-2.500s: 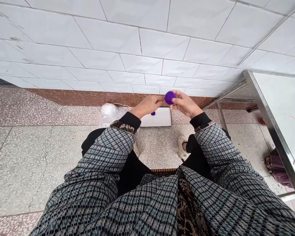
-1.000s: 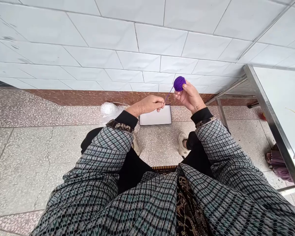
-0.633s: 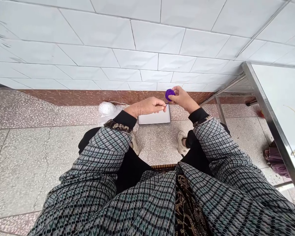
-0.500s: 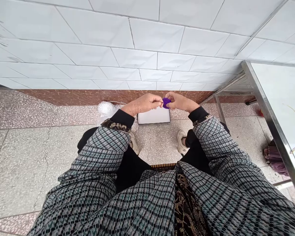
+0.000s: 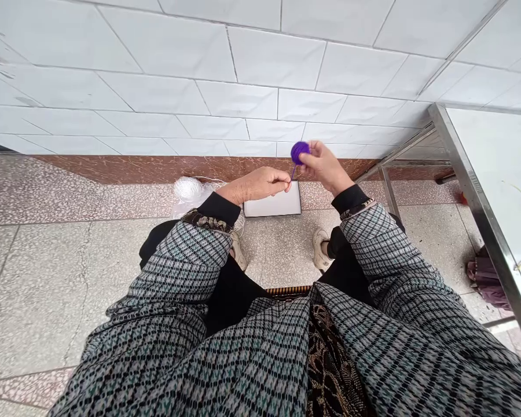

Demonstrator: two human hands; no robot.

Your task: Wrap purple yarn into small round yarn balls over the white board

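A small purple yarn ball (image 5: 299, 152) is held in the fingertips of my right hand (image 5: 323, 168), raised in front of the white tiled wall. A short purple strand (image 5: 293, 171) runs from the ball down to my left hand (image 5: 260, 183), which pinches its end between thumb and fingers. Both hands are closed and a little apart, above a flat white box (image 5: 272, 205) lying on the floor by the wall.
A white yarn ball (image 5: 188, 188) sits in clear plastic to the left of the box. A metal-framed table (image 5: 481, 202) stands at the right, with a dull pink object (image 5: 488, 277) under it. My feet (image 5: 320, 250) rest on the speckled floor.
My hands, which met half a second ago with the ball between them, have parted. My right hand has lifted the ball up and the strand is stretched again.
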